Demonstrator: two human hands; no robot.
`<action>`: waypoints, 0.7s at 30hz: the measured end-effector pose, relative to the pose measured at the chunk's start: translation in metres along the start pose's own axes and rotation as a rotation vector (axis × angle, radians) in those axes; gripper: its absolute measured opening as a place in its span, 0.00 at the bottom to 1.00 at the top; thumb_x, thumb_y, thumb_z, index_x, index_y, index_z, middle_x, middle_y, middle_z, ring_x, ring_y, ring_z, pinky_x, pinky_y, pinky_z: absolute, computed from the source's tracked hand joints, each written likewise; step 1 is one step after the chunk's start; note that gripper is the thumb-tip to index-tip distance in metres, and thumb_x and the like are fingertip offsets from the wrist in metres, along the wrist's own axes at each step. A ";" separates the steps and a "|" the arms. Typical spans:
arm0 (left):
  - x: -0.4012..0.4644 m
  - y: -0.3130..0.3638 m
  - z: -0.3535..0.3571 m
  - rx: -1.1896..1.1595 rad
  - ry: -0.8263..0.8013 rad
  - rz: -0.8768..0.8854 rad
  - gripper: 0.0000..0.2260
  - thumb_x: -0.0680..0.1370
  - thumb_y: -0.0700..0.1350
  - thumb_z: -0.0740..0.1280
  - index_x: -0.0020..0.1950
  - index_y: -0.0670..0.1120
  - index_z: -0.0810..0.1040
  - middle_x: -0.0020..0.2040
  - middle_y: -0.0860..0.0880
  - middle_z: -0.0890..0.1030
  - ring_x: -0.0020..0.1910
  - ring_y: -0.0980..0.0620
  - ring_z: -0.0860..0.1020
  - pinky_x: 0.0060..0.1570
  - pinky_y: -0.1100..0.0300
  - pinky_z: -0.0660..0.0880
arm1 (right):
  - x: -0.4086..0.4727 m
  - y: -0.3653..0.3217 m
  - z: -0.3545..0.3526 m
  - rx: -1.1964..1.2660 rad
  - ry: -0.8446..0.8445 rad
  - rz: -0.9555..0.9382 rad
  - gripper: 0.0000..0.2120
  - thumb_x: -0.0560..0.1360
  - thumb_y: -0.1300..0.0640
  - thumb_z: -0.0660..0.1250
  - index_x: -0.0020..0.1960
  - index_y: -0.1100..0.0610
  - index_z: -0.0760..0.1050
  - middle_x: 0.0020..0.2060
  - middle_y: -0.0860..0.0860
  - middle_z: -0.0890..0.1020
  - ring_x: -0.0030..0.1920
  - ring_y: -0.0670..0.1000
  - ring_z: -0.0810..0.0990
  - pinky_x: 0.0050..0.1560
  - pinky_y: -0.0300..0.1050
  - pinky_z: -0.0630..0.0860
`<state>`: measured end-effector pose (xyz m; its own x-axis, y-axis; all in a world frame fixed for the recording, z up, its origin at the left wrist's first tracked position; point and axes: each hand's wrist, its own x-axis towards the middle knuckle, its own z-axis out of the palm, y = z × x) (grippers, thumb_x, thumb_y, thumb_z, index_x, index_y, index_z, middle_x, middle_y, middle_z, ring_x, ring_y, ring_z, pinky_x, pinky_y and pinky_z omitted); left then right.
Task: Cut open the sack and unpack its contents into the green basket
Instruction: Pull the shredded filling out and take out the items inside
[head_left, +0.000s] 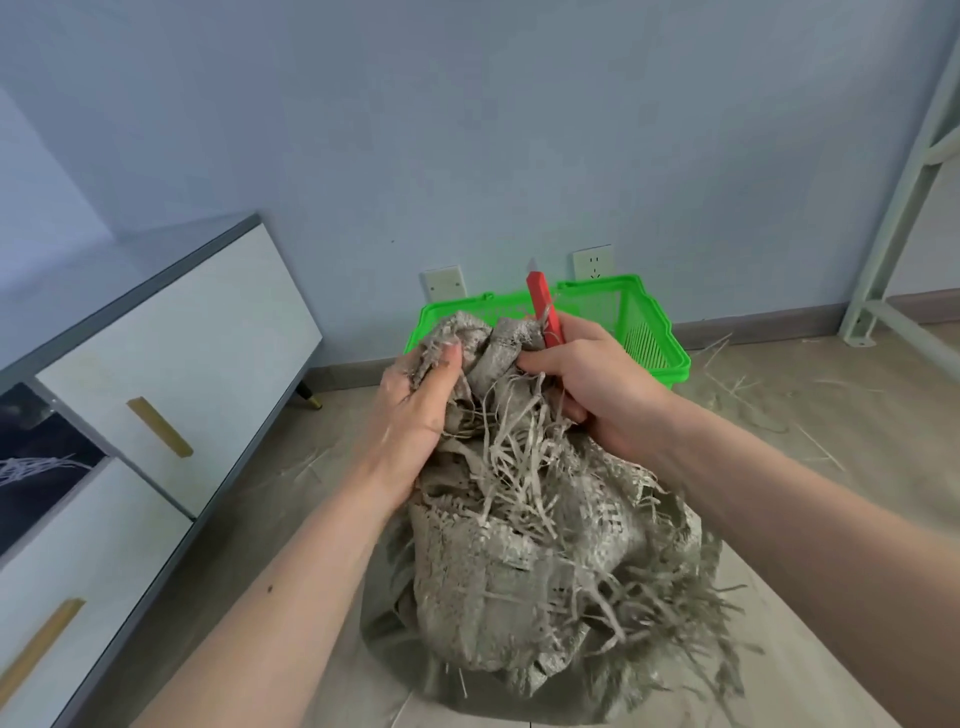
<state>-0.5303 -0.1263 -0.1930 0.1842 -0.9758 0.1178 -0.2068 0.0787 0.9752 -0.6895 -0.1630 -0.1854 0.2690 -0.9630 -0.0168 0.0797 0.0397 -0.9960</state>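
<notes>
Sack (519, 551) of frayed grey woven plastic stands on the tiled floor (810, 431) directly below the camera, its gathered top bunched up in front of the green basket (660, 332), which sits against the wall just behind it. Left hand (415, 410) has its fingers curled around a wad of the sack's top, gripping it from the left side. Right hand (597, 389) clamps the red utility knife (545, 312) against the palm while its fingertips also pinch the sack fabric; the knife's upper end points up and away toward the basket. Whether the blade is extended cannot be told. The main risk, as I judge it, is the knife sharing a hand with a tugging grip: if the weave gives way suddenly, the tool could jerk toward the left hand, which sits very close. Loose shredded strips (524, 457) hanging from the opening could snag the knife or hide the cut line. No contents are visible yet, and the sack leans freely, so it may topple and spill onto the floor, already littered with stray fibres, beside the white cabinet (171, 332)
</notes>
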 end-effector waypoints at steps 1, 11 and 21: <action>0.000 -0.003 0.001 -0.012 -0.014 -0.049 0.25 0.74 0.69 0.62 0.64 0.57 0.69 0.54 0.62 0.77 0.62 0.59 0.71 0.65 0.61 0.62 | 0.001 0.000 0.000 -0.026 0.005 -0.012 0.11 0.77 0.68 0.62 0.41 0.53 0.68 0.30 0.51 0.66 0.19 0.46 0.59 0.17 0.37 0.56; 0.006 -0.002 0.011 -0.259 -0.035 -0.084 0.25 0.76 0.61 0.64 0.69 0.50 0.73 0.55 0.52 0.85 0.54 0.55 0.84 0.57 0.57 0.79 | -0.017 -0.043 -0.005 -0.901 0.380 -0.261 0.19 0.70 0.46 0.65 0.59 0.51 0.73 0.51 0.51 0.77 0.49 0.54 0.77 0.53 0.49 0.75; 0.007 -0.004 0.011 -0.652 -0.227 -0.169 0.32 0.81 0.62 0.49 0.40 0.46 0.87 0.42 0.44 0.85 0.41 0.50 0.84 0.41 0.60 0.81 | -0.037 -0.023 0.024 -0.710 0.084 -0.227 0.22 0.80 0.43 0.56 0.44 0.58 0.79 0.22 0.46 0.72 0.25 0.46 0.70 0.26 0.40 0.60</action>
<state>-0.5390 -0.1361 -0.1985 -0.0563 -0.9982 -0.0181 0.4368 -0.0409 0.8986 -0.6785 -0.1221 -0.1601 0.2436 -0.9452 0.2172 -0.5220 -0.3166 -0.7920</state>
